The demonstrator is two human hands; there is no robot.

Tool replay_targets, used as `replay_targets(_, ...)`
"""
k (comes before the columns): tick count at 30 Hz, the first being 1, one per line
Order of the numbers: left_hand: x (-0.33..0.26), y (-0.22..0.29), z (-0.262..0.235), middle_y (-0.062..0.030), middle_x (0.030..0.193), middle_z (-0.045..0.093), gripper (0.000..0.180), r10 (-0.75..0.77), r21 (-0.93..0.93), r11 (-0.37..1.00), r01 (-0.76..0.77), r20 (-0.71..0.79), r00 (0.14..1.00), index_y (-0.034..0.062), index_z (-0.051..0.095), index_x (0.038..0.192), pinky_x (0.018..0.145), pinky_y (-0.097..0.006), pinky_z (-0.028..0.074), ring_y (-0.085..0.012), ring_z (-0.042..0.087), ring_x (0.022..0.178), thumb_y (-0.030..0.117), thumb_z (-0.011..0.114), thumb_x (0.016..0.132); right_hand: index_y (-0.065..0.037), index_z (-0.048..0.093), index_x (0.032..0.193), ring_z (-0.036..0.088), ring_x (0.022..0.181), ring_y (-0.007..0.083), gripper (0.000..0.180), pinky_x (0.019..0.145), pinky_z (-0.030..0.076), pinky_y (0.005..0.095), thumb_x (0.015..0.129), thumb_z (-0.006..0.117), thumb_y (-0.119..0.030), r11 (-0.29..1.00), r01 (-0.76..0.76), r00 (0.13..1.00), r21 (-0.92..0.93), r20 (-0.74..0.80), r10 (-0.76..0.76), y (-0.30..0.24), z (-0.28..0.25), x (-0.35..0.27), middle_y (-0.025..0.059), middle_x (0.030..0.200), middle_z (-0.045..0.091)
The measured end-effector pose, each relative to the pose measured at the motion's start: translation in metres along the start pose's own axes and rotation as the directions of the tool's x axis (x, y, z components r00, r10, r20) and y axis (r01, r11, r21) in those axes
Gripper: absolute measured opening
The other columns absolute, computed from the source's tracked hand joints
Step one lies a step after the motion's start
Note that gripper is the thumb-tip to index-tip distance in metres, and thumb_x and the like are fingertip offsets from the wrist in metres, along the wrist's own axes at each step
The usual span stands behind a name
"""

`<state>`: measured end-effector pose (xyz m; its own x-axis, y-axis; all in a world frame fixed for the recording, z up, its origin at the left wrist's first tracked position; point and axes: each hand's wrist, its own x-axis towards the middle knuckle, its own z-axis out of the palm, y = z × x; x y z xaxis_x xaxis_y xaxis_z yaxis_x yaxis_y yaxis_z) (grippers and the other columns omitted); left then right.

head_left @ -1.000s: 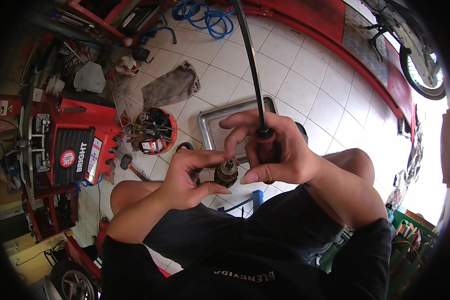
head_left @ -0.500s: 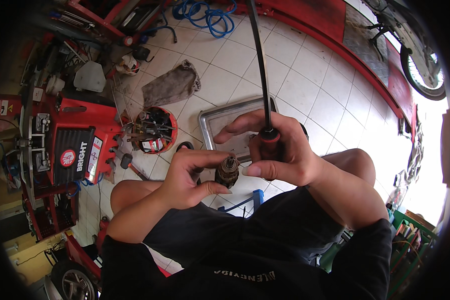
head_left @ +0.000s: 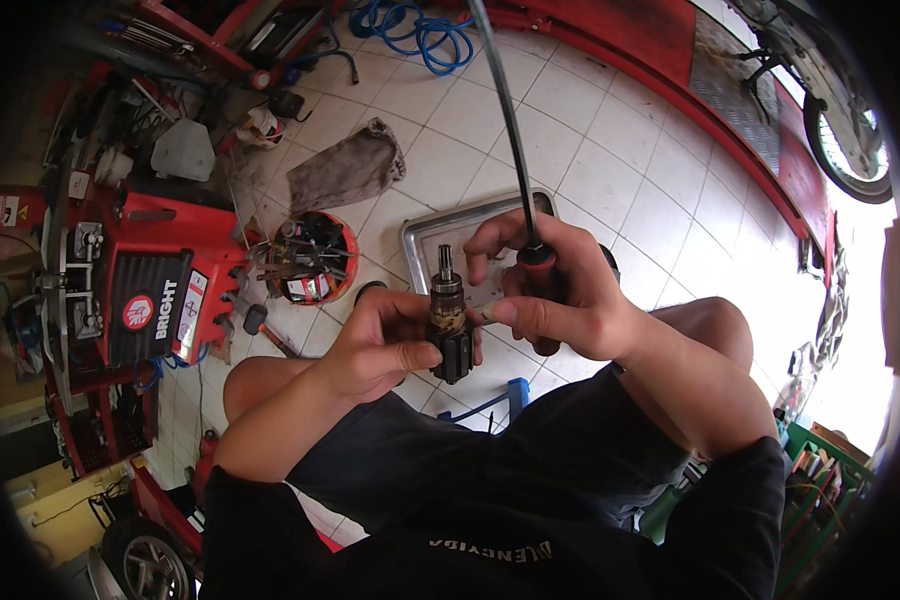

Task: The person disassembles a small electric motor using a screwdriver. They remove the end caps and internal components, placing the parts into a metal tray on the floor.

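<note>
In my left hand [head_left: 385,345], thumb and fingers closed round its lower part, stands what looks like a motor armature [head_left: 452,345]. It has a dark slotted core, a brownish-gold band above it and a narrow toothed shaft end pointing away from me. My right hand [head_left: 575,300] grips a long screwdriver [head_left: 538,272] by its red and black handle, the dark shank rising toward the far edge of the view. The right thumb and index finger reach to the armature's side; whether they touch it I cannot tell. Beyond both hands a metal tray [head_left: 410,245] lies on the floor.
Left of the tray stands a red round tub [head_left: 353,262] full of tools and parts. A grey rag [head_left: 345,168] lies beyond it, and a hammer [head_left: 260,322] nearer. A red machine [head_left: 160,270] is at left, a blue hose [head_left: 410,35] far off, a motorcycle wheel [head_left: 850,150] far right.
The armature has turned in my left hand: its end faced me before, and now its length shows. My right hand has shifted slightly, and the screwdriver's shank leans further left.
</note>
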<state>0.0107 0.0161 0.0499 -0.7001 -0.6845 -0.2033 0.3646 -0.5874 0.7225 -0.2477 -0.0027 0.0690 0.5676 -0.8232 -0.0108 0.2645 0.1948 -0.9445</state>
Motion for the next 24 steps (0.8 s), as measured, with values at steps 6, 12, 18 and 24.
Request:
replay_targets(6, 0.0, -0.006, -0.002, -0.0202, 0.11, 0.069, 0.042, -0.008, -0.117, 0.993, 0.02, 0.103, 0.995, -0.0092, 0.062, 0.121, 0.093, -0.04, 0.055, -0.0301, 0.07, 0.103, 0.014, 0.076, 0.088, 0.001, 0.046, 0.143, 0.063, 0.068, 0.0104, 0.061, 0.054, 0.049, 0.0205, 0.089, 0.074, -0.007, 0.96, -0.2, 0.979, 0.197, -0.002, 0.204, -0.002, 0.013, 0.005, 0.0048, 0.112, 0.057)
replay_targets(12, 0.002, -0.006, 0.001, -0.0199, 0.11, 0.068, 0.042, -0.022, -0.112, 0.993, 0.037, 0.136, 0.99, -0.008, 0.063, 0.119, 0.094, -0.041, 0.053, -0.0302, 0.068, 0.104, 0.017, 0.077, 0.088, -0.001, 0.045, 0.145, 0.063, 0.069, 0.0086, 0.066, 0.056, 0.049, 0.0202, 0.088, 0.078, -0.008, 0.959, -0.202, 0.979, 0.199, 0.048, 0.197, 0.006, 0.013, 0.007, 0.0053, 0.112, 0.06)
replay_targets(18, -0.001, -0.006, -0.002, -0.0204, 0.112, 0.068, 0.043, -0.035, -0.143, 0.988, 0.056, 0.144, 0.989, -0.0086, 0.062, 0.12, 0.096, -0.041, 0.053, -0.0308, 0.068, 0.106, 0.015, 0.077, 0.088, -0.001, 0.045, 0.144, 0.065, 0.071, 0.0088, 0.066, 0.057, 0.051, 0.0208, 0.087, 0.078, -0.008, 0.959, -0.212, 0.976, 0.186, 0.079, 0.201, 0.006, 0.014, 0.009, 0.0067, 0.105, 0.065)
replay_targets(24, -0.001, -0.008, -0.004, -0.0204, 0.114, 0.067, 0.044, -0.05, -0.166, 0.983, 0.078, 0.167, 0.985, -0.0085, 0.061, 0.122, 0.096, -0.041, 0.053, -0.0305, 0.068, 0.107, 0.014, 0.076, 0.088, 0.001, 0.042, 0.143, 0.071, 0.075, 0.0159, 0.063, 0.057, 0.053, 0.0226, 0.089, 0.075, -0.006, 0.948, -0.178, 0.984, 0.265, 0.072, 0.164, 0.011, 0.018, 0.007, 0.0125, 0.114, 0.067)
